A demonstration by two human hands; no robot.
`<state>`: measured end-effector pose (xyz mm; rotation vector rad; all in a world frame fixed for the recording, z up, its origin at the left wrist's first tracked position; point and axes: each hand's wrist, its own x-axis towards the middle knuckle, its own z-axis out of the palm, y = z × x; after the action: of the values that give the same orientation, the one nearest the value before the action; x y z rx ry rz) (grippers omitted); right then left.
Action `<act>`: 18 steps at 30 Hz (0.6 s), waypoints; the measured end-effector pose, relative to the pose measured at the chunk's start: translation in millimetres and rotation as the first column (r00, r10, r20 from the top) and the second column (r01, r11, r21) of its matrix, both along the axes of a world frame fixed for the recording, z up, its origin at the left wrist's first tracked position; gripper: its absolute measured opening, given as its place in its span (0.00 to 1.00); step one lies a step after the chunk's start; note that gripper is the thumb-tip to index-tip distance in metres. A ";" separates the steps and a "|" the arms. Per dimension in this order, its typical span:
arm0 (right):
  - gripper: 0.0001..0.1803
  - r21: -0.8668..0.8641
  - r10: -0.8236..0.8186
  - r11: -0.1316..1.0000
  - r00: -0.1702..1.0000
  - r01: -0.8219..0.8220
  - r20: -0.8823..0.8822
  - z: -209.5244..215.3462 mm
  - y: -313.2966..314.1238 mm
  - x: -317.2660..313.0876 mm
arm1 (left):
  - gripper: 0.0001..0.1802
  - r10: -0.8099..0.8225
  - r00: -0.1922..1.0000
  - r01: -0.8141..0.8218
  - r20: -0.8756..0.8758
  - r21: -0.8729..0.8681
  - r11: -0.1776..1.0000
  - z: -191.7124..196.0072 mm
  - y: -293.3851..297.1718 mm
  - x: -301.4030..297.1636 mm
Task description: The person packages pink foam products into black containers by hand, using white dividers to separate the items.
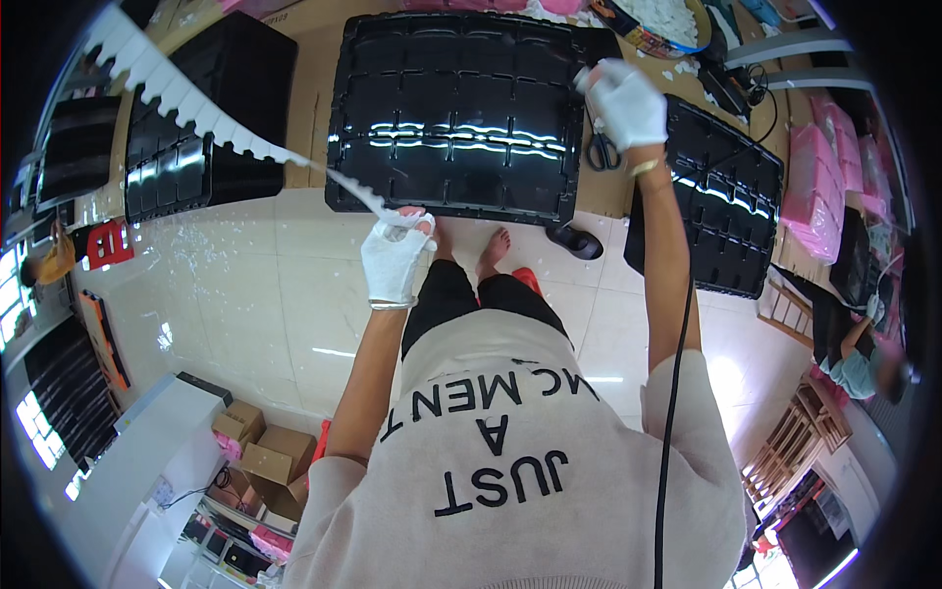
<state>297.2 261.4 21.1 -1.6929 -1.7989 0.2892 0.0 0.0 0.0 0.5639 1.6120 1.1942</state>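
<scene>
A long white strip (pixel 235 133) with a notched edge curves from the upper left down to my left hand (pixel 395 257). That hand, in a white glove, is closed with thumb and fingers pinched on the strip's end. It is just in front of the near edge of a large glossy black ribbed panel (pixel 446 167), which lies on the bench. My right hand (pixel 629 104), also gloved in white, is over the panel's far right corner. Motion blur smears its fingers, so their grip is unclear. Black-handled scissors (pixel 601 152) lie beside the panel, below that hand.
Black moulded panels stand at left (pixel 211 118) and right (pixel 731 206). A tub of white scraps (pixel 672 22) sits at the back right, near pink-wrapped packs (pixel 824 177). A black cable (pixel 677 393) hangs along my right arm. Another person (pixel 863 348) is at the far right.
</scene>
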 end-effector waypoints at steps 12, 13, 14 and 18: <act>0.10 0.042 0.578 0.816 0.812 -0.576 -0.082 -50.9 24.0 -14.0 | 0.17 -0.041 0.996 0.041 0.083 -0.004 0.999 26.2 27.8 2.0; 0.10 -0.185 0.628 0.670 0.681 -0.719 -0.375 -37.1 -17.0 -45.1 | 0.17 -0.018 0.994 0.018 0.110 0.002 1.000 26.8 29.0 3.3; 0.11 -0.293 0.544 0.645 0.694 -0.706 -0.472 -10.6 -62.7 -79.6 | 0.17 0.007 0.991 -0.008 0.134 0.010 1.000 28.4 29.4 3.8; 0.15 -0.497 0.390 0.570 0.748 -0.654 -0.537 5.8 -138.5 -120.9 | 0.16 -0.038 0.987 0.031 0.154 0.051 0.998 32.3 35.3 12.2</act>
<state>176.3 122.9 26.9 -1.2786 -1.9819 1.5964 12.2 35.3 32.3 0.5142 1.4398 1.2237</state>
